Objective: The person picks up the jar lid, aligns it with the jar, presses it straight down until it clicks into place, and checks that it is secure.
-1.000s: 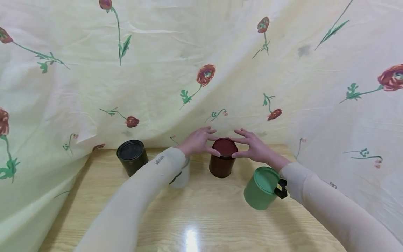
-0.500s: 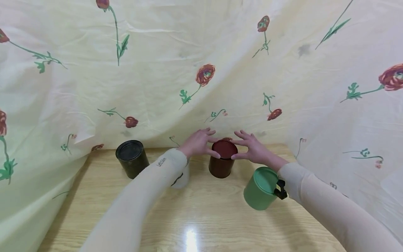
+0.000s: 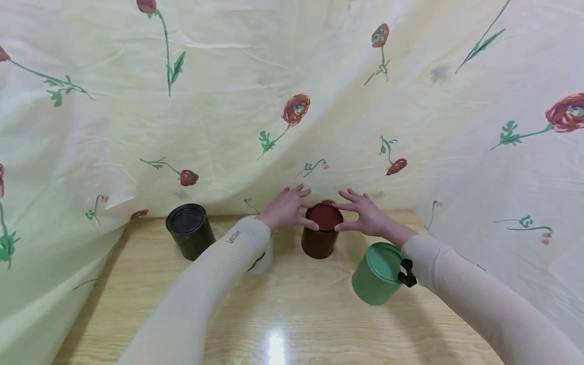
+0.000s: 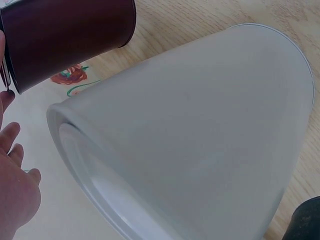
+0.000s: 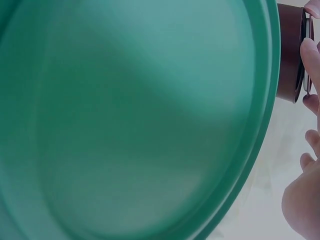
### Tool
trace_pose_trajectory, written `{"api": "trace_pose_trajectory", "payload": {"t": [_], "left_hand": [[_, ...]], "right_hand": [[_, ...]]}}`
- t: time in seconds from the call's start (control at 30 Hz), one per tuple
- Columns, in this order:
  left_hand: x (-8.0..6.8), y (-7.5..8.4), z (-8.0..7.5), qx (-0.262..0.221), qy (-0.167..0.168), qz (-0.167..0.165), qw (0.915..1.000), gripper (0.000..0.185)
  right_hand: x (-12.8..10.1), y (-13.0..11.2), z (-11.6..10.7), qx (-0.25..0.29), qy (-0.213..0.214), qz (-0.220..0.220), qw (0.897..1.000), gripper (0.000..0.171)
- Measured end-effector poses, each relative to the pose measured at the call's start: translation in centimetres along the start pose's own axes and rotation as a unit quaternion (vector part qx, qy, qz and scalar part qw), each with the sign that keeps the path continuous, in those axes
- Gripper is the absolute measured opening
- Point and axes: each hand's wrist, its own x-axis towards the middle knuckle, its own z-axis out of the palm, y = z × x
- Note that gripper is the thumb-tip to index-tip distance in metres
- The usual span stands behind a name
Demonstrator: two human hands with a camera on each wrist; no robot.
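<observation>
A dark red round can (image 3: pixel 318 244) stands upright near the back of the wooden table, its matching lid (image 3: pixel 324 217) over its mouth. From the left, my left hand (image 3: pixel 287 209) holds the lid's edge between thumb and forefinger, the other fingers spread. My right hand (image 3: pixel 365 213) does the same from the right. In the right wrist view a thin pale strip shows between the can's rim and the lid (image 5: pixel 310 55). Under my left forearm stands a white can (image 4: pixel 190 125), partly hidden by the sleeve. A green lidded can (image 3: pixel 376 274) is below my right wrist.
At the back left stands a black lidded can (image 3: pixel 190 232), partly behind my left sleeve. A flower-printed cloth (image 3: pixel 228 116) hangs behind the table (image 3: pixel 292 309) and along its sides. A black band piece (image 3: pixel 407 273) sits at my right cuff.
The lid has come down a little onto the dark red can, both hands keeping their hold. A printed flower now shows just behind it. The view has shifted slightly.
</observation>
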Motion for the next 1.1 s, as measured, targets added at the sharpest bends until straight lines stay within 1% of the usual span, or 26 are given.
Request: {"api": "trace_pose_trajectory", "payload": {"t": [0.73,1.1], "left_hand": [[0.20,-0.45,0.14,-0.008,-0.003,-0.001,1.0000,0.079],[0.45,-0.53,0.23,-0.004,-0.004,0.005,1.0000,0.078]], "right_hand": [[0.42,-0.08,-0.19,-0.007,-0.015,0.004,1.000,0.066],[0.41,-0.10,-0.25,-0.008,-0.020,0.011,1.000,0.066]]}}
